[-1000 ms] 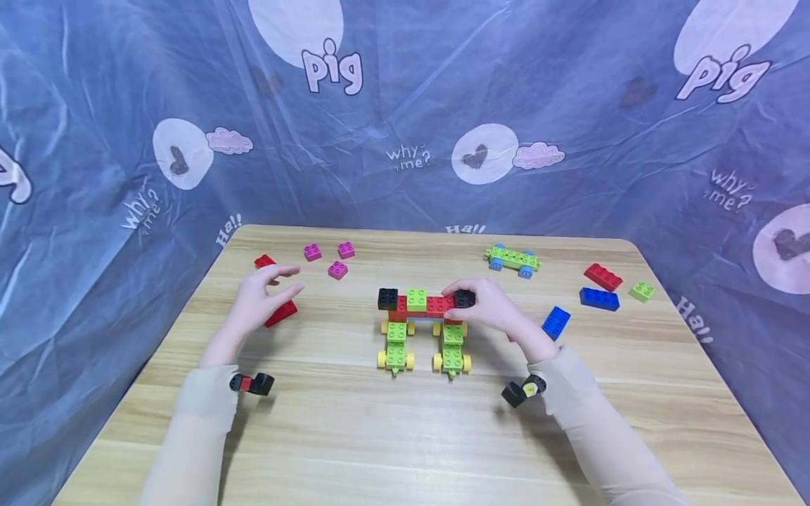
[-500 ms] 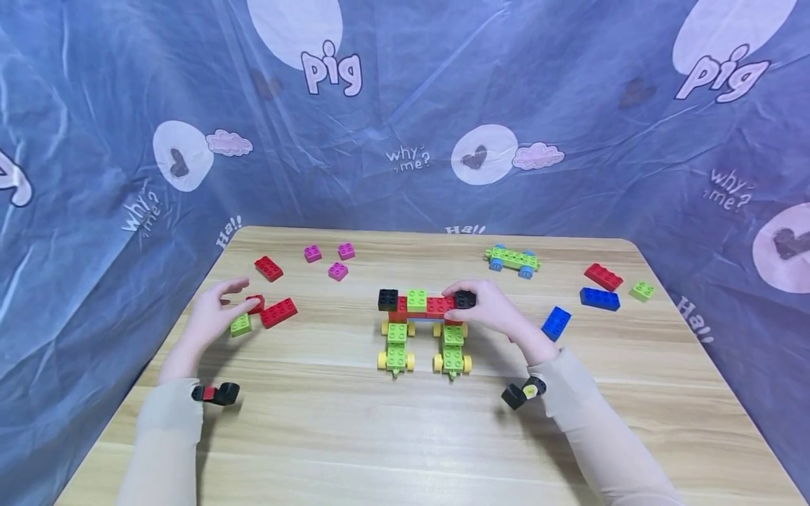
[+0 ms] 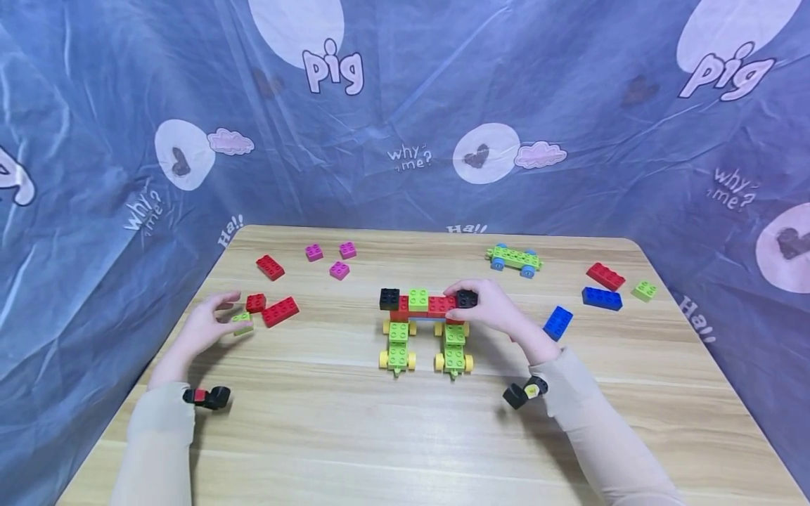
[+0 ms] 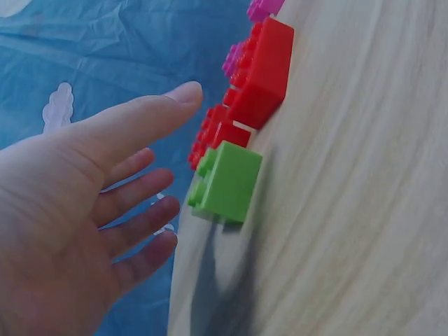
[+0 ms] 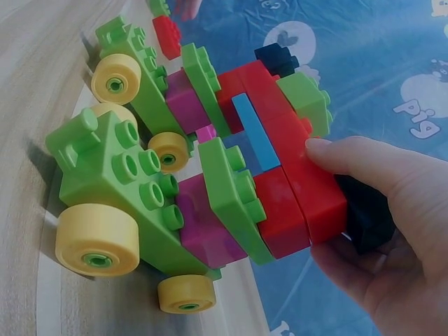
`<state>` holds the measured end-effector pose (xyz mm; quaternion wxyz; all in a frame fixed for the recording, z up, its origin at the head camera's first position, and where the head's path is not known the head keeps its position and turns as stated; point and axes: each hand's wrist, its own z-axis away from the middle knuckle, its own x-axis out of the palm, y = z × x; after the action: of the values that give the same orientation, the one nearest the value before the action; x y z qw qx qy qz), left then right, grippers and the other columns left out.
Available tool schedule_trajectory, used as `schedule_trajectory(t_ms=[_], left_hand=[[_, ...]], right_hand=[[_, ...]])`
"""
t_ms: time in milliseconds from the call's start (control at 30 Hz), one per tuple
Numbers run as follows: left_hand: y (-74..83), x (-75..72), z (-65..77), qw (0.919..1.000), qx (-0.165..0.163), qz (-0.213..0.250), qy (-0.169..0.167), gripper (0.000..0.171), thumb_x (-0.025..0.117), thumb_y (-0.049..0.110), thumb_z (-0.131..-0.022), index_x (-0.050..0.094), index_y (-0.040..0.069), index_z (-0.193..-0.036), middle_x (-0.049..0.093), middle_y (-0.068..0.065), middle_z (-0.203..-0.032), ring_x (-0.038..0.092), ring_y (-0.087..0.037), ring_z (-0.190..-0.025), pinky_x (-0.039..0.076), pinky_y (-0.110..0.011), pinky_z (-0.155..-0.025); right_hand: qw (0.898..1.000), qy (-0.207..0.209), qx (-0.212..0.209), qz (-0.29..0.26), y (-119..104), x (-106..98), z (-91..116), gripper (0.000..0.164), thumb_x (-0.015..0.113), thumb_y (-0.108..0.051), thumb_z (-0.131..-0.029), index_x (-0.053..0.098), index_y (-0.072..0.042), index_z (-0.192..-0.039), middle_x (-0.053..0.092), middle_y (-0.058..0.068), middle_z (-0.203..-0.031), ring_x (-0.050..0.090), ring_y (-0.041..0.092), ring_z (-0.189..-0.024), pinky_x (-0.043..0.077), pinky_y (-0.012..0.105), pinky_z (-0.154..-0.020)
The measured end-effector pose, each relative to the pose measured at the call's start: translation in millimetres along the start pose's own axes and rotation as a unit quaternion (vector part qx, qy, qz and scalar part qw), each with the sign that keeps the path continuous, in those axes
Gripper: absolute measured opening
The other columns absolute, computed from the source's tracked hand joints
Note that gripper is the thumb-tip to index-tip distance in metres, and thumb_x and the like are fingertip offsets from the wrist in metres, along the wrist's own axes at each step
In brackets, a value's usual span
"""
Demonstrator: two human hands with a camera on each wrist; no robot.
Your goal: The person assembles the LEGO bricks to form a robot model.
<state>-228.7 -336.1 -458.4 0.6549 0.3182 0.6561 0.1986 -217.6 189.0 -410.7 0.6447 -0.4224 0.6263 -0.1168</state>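
Note:
My left hand (image 3: 201, 329) is at the table's left side, thumb and fingers spread around a light green block (image 4: 231, 183). In the left wrist view a gap shows between the hand and this block. Just behind it are a small red block (image 3: 256, 303) and a long red block (image 3: 280, 312). My right hand (image 5: 399, 224) grips the right end of a block structure, its thumb on a red block (image 5: 280, 115). The structure stands on two green wheeled bases (image 3: 397, 351) with yellow wheels. Black blocks (image 3: 389, 299) and a green block (image 3: 418, 299) top it.
Three magenta blocks (image 3: 339, 270) and another red block (image 3: 270, 267) lie at the back left. A green car base (image 3: 514, 258) with blue wheels stands at the back. To the right are blue blocks (image 3: 602, 298), a red block (image 3: 605, 275) and a green block (image 3: 645, 291).
My left hand has moved left and toward me, from above the red blocks to the light green block. My right hand keeps its grip on the block structure, which has stayed in place.

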Motion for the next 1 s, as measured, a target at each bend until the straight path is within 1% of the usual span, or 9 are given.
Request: schedule_trajectory(t_ms=[233, 433, 500, 633, 833, 1000], left_hand=[[-11.2, 3.2, -0.4, 0.9997, -0.012, 0.013, -0.016, 0.079, 0.078, 0.02, -0.081, 0.036, -0.012, -0.14, 0.045, -0.036, -0.136, 0.045, -0.054, -0.121, 0.037, -0.062, -0.101], [-18.0, 7.0, -1.8, 0.9998, -0.008, 0.002, -0.016, 0.077, 0.079, 0.019, -0.08, 0.039, -0.014, -0.137, 0.049, -0.036, -0.132, 0.048, -0.051, -0.118, 0.039, -0.059, -0.099], [-18.7, 7.5, -1.8, 0.9997, -0.009, 0.001, -0.022, 0.075, 0.078, 0.016, -0.08, 0.04, -0.015, -0.136, 0.048, -0.036, -0.132, 0.048, -0.05, -0.119, 0.038, -0.058, -0.1], [-20.1, 8.4, -1.7, 0.9995, -0.008, -0.017, -0.026, 0.068, 0.077, 0.011, -0.08, 0.044, -0.014, -0.133, 0.05, -0.035, -0.132, 0.05, -0.049, -0.117, 0.041, -0.056, -0.098], [-18.6, 9.5, -0.6, 0.9988, 0.004, -0.046, -0.016, 0.056, 0.076, 0.007, -0.079, 0.053, -0.013, -0.126, 0.054, -0.035, -0.126, 0.055, -0.048, -0.11, 0.045, -0.055, -0.092], [-17.8, 10.3, -0.6, 0.9981, 0.004, -0.06, -0.012, 0.05, 0.075, 0.006, -0.08, 0.056, -0.014, -0.121, 0.058, -0.034, -0.118, 0.058, -0.044, -0.102, 0.048, -0.05, -0.086]], right_hand=[[1.0, -0.003, 0.004, 0.002, 2, 1, 0, 0.036, 0.077, -0.02, -0.081, 0.069, -0.006, -0.113, 0.068, 0.014, -0.115, 0.06, 0.032, -0.112, 0.047, 0.047, -0.095], [1.0, 0.0, 0.011, 0.0, 1, 1, 0, 0.037, 0.077, -0.02, -0.08, 0.069, -0.006, -0.113, 0.068, 0.014, -0.115, 0.06, 0.032, -0.112, 0.047, 0.047, -0.095], [1.0, 0.001, 0.012, 0.0, 1, 1, 0, 0.037, 0.077, -0.02, -0.08, 0.069, -0.006, -0.113, 0.068, 0.014, -0.116, 0.06, 0.032, -0.112, 0.047, 0.048, -0.096], [1.0, 0.001, 0.011, 0.0, -1, 0, 1, 0.037, 0.077, -0.021, -0.08, 0.069, -0.006, -0.113, 0.068, 0.014, -0.115, 0.059, 0.033, -0.113, 0.046, 0.049, -0.097], [1.0, 0.005, 0.007, 0.005, 1, 0, 0, 0.037, 0.077, -0.021, -0.08, 0.069, -0.007, -0.112, 0.069, 0.013, -0.114, 0.061, 0.032, -0.11, 0.047, 0.048, -0.095], [1.0, 0.008, 0.008, 0.008, 3, 1, 0, 0.037, 0.077, -0.022, -0.079, 0.07, -0.008, -0.112, 0.069, 0.012, -0.113, 0.061, 0.03, -0.108, 0.048, 0.047, -0.093]])
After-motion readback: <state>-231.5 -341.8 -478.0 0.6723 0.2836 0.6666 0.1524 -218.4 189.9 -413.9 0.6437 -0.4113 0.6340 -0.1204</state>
